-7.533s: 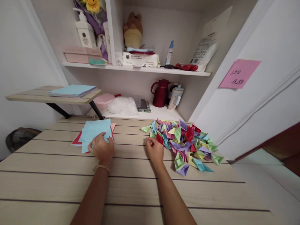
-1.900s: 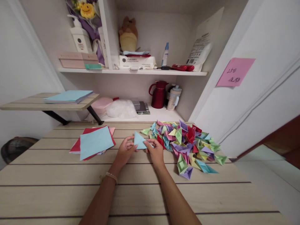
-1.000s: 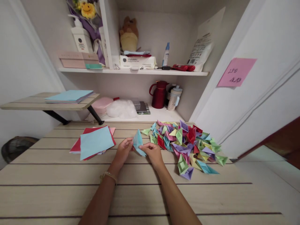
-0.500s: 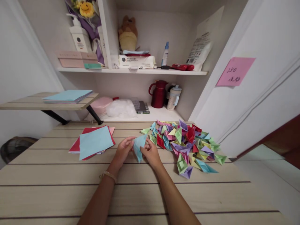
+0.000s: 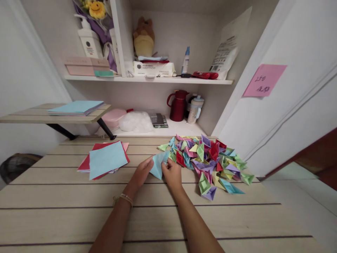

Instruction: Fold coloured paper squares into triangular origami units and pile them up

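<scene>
Between my two hands is a light blue piece of folded paper (image 5: 158, 165), with a point facing down toward me. My left hand (image 5: 143, 171) pinches its left edge between thumb and fingers. On the other side my right hand (image 5: 172, 173) is closed on the right edge, its curled fingers partly hiding the paper. Just right of my right hand lies a heap of folded paper boats (image 5: 207, 161) in green, purple, red, yellow, pink and blue. To the left a loose stack of paper sheets (image 5: 107, 160) rests on the table, a light blue one on top.
A small raised shelf (image 5: 21, 114) at the left holds another stack of paper (image 5: 76, 107). Behind the table (image 5: 147, 218) stands a white cabinet with a dark red jug (image 5: 179, 107), a cup (image 5: 195, 110) and a white plastic bag (image 5: 136, 122).
The blue paper has been turned and spread wider, showing a broader face. My left hand has shifted slightly down, and my right hand's grip has moved along the paper's right side.
</scene>
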{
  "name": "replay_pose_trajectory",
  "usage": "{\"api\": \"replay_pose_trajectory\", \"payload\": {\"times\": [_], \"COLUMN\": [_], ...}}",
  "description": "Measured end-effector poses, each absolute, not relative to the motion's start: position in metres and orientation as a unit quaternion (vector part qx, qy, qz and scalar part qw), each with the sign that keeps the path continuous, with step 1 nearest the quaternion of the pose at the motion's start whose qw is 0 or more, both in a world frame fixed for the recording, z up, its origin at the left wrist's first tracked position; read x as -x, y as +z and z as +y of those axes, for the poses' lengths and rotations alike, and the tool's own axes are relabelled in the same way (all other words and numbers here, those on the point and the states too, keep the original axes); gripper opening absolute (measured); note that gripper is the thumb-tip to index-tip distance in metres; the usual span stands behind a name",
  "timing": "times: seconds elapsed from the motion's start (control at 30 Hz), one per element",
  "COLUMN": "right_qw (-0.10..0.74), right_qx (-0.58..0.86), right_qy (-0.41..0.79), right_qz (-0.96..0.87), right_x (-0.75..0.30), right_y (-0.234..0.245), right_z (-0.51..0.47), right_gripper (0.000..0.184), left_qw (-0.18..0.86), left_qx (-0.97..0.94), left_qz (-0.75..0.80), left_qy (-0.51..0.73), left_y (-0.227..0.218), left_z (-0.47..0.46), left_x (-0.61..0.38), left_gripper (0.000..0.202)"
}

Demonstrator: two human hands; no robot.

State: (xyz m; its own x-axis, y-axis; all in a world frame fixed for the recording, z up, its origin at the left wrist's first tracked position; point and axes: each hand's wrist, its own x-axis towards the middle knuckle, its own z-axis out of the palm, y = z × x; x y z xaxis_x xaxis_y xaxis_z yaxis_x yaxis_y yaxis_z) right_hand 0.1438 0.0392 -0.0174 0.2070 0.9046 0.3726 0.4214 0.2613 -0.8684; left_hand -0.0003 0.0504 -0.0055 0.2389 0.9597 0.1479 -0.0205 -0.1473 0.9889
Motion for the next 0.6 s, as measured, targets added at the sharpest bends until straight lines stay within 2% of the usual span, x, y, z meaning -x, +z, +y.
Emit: {"api": "replay_pose_trajectory", "payload": {"times": [0.13, 0.33, 0.6], "right_qw": [0.491, 0.481, 0.47], "right_qx": [0.556, 0.533, 0.57], "right_qy": [0.168, 0.18, 0.165], "right_qz": [-0.649, -0.672, -0.653], "right_x": [-0.1444, -0.1441, -0.1452], "right_y": [-0.0131, -0.0137, -0.0178], "right_z": [0.0344, 0.0318, 0.0343], "right_gripper": [0.019, 0.041, 0.041], "left_qw": [0.489, 0.459, 0.384], "left_qx": [-0.61, -0.603, -0.654], "left_qz": [0.432, 0.443, 0.45], "left_qy": [0.45, 0.479, 0.472], "left_y": [-0.0079, -0.0061, 0.0012], "left_z": [0.0455, 0.0464, 0.042], "left_x": [-0.001, -0.0031, -0.0059], "left_gripper": [0.063, 0.041, 0.033]}}
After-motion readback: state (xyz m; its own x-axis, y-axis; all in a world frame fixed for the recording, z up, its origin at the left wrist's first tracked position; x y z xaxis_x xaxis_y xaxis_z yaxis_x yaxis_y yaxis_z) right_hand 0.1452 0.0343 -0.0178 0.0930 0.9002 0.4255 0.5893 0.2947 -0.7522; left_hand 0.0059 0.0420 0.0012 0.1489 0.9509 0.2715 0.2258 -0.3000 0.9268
